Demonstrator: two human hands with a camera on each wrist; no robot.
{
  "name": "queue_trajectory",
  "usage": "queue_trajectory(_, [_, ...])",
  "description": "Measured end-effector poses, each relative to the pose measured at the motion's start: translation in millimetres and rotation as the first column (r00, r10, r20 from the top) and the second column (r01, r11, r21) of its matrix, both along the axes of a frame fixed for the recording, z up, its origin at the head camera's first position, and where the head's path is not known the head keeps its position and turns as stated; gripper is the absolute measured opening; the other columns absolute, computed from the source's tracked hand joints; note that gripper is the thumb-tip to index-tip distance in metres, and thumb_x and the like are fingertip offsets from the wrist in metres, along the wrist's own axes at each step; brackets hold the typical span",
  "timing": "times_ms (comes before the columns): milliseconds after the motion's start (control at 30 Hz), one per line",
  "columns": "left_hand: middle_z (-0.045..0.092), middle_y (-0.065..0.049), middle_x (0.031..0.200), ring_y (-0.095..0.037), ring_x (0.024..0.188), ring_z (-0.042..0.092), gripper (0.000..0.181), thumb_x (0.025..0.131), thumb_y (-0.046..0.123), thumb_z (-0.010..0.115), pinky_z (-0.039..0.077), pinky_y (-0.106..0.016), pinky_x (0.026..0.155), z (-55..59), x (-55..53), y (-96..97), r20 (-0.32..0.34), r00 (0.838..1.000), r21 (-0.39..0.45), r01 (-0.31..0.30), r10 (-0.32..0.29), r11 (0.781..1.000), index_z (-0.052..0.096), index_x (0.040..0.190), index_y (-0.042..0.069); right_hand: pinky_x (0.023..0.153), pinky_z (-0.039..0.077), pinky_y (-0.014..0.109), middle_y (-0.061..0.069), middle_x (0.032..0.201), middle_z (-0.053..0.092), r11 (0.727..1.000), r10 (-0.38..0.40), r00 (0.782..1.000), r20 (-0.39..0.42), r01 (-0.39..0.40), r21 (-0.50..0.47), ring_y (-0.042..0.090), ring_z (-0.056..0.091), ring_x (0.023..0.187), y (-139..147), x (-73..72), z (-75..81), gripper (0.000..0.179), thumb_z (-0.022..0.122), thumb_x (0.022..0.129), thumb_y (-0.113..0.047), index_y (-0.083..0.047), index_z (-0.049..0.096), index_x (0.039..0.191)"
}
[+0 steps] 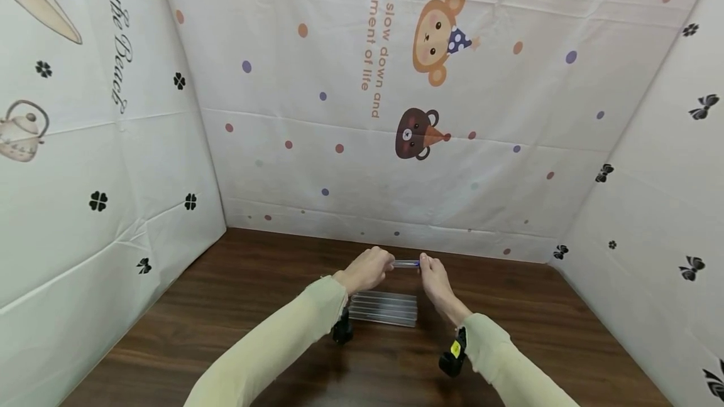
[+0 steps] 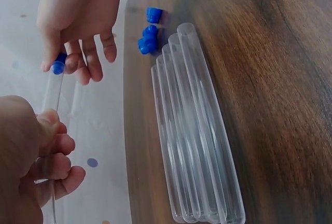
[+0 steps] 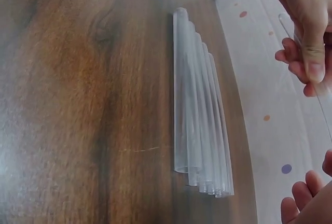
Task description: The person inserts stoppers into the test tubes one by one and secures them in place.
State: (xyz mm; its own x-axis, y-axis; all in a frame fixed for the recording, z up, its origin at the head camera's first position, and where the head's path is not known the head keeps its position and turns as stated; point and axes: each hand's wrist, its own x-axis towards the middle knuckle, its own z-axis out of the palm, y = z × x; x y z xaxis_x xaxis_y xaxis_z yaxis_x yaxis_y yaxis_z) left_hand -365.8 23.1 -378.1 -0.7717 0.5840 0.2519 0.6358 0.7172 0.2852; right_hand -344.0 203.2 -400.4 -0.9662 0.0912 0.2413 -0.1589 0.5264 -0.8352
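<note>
My left hand point(image 1: 367, 270) grips a clear test tube point(image 2: 53, 92), its fingers curled round the lower part. At the tube's mouth sits a blue stopper point(image 2: 58, 64), which my right hand point(image 1: 435, 278) pinches between thumb and fingers. Both hands are raised over the far side of the table, facing each other along the tube. Below them several more clear test tubes point(image 2: 194, 130) lie side by side on the wood. In the right wrist view the rounded end of the held tube pokes out past my left hand point(image 3: 308, 32); the stopper is out of frame there.
Loose blue stoppers point(image 2: 148, 41) lie near the ends of the tube row, by the table's far edge. The dark wooden table point(image 1: 254, 306) is closed in by printed white cloth point(image 1: 317, 174) at the back and both sides. A black wrist camera point(image 1: 452, 363) hangs under the right sleeve.
</note>
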Motion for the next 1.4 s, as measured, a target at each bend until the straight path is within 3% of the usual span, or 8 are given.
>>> queue_trajectory(100, [0.074, -0.005, 0.108, -0.018, 0.102, 0.070, 0.023, 0.088, -0.006, 0.058, 0.056, -0.028, 0.084, 1.1, 0.1, 2.0, -0.023, 1.000, -0.003, -0.010, 0.010, 1.000, 0.072, 0.099, 0.008, 0.056, 0.030, 0.027, 0.000, 0.064, 0.037, 1.000, -0.022, 1.000, 0.000, 0.022, -0.020, 0.015, 0.031, 0.057, -1, -0.5, 2.7, 0.046, 0.029, 0.107, -0.026, -0.004, 0.050, 0.072])
queue_trajectory(367, [0.074, -0.004, 0.107, -0.018, 0.101, 0.070, 0.022, 0.088, -0.004, 0.060, 0.057, -0.027, 0.081, -0.3, 2.6, 5.6, -0.046, 0.998, -0.010, -0.030, 0.029, 0.999, 0.072, 0.104, 0.006, 0.056, 0.030, 0.027, 0.002, 0.070, 0.041, 0.998, -0.055, 0.998, 0.044, 0.057, -0.030, 0.015, 0.033, 0.060, -2, 0.5, 2.8, 0.047, 0.028, 0.107, -0.031, -0.005, 0.050, 0.074])
queue_trajectory(633, [0.074, -0.004, 0.104, -0.017, 0.097, 0.071, 0.022, 0.086, -0.003, 0.062, 0.057, -0.025, 0.076, -2.7, 3.0, 7.2, -0.112, 0.993, -0.026, -0.043, 0.040, 0.999, 0.072, 0.100, 0.008, 0.056, 0.030, 0.028, 0.001, 0.069, 0.043, 0.997, -0.057, 0.995, 0.079, 0.060, -0.043, 0.014, 0.032, 0.059, -2, 0.7, 4.3, 0.048, 0.026, 0.107, -0.034, -0.006, 0.049, 0.075])
queue_trajectory(933, [0.074, -0.004, 0.103, -0.018, 0.095, 0.071, 0.021, 0.085, -0.004, 0.061, 0.056, -0.021, 0.069, -6.3, 2.9, 6.8, -0.140, 0.989, -0.039, -0.043, 0.037, 0.998, 0.072, 0.098, 0.009, 0.061, 0.032, 0.029, 0.003, 0.075, 0.046, 0.997, -0.046, 0.992, 0.114, 0.054, -0.061, 0.015, 0.035, 0.064, -5, 2.8, 5.8, 0.047, 0.025, 0.107, -0.034, -0.004, 0.050, 0.080])
queue_trajectory(1033, [0.074, -0.003, 0.101, -0.018, 0.092, 0.071, 0.020, 0.085, -0.004, 0.062, 0.054, -0.020, 0.064, -7.4, 1.7, 6.7, -0.157, 0.987, -0.042, -0.043, 0.036, 0.998, 0.072, 0.096, 0.009, 0.066, 0.034, 0.029, 0.011, 0.087, 0.056, 0.996, -0.055, 0.992, 0.115, 0.062, -0.056, 0.018, 0.042, 0.072, -6, 3.6, 7.2, 0.047, 0.025, 0.107, -0.033, -0.005, 0.050, 0.079])
queue_trajectory(1200, [0.073, -0.003, 0.098, -0.017, 0.089, 0.070, 0.019, 0.084, -0.003, 0.063, 0.055, -0.021, 0.069, -8.8, 0.6, 6.6, -0.176, 0.984, -0.051, -0.035, 0.026, 0.998, 0.071, 0.096, 0.009, 0.077, 0.037, 0.033, 0.022, 0.118, 0.063, 0.996, -0.055, 0.990, 0.133, 0.063, -0.057, 0.025, 0.051, 0.095, -6, 3.9, 7.0, 0.047, 0.025, 0.107, -0.033, -0.005, 0.052, 0.081])
queue_trajectory(1400, [0.072, -0.003, 0.097, -0.017, 0.089, 0.069, 0.017, 0.085, -0.002, 0.064, 0.055, -0.022, 0.071, -9.0, 2.0, 5.4, -0.179, 0.984, -0.060, -0.036, 0.025, 0.998, 0.070, 0.096, 0.009, 0.085, 0.039, 0.040, 0.023, 0.121, 0.063, 0.997, -0.042, 0.987, 0.153, 0.052, -0.062, 0.032, 0.054, 0.112, -7, 4.2, 6.2, 0.051, 0.023, 0.107, -0.032, 0.002, 0.057, 0.090])
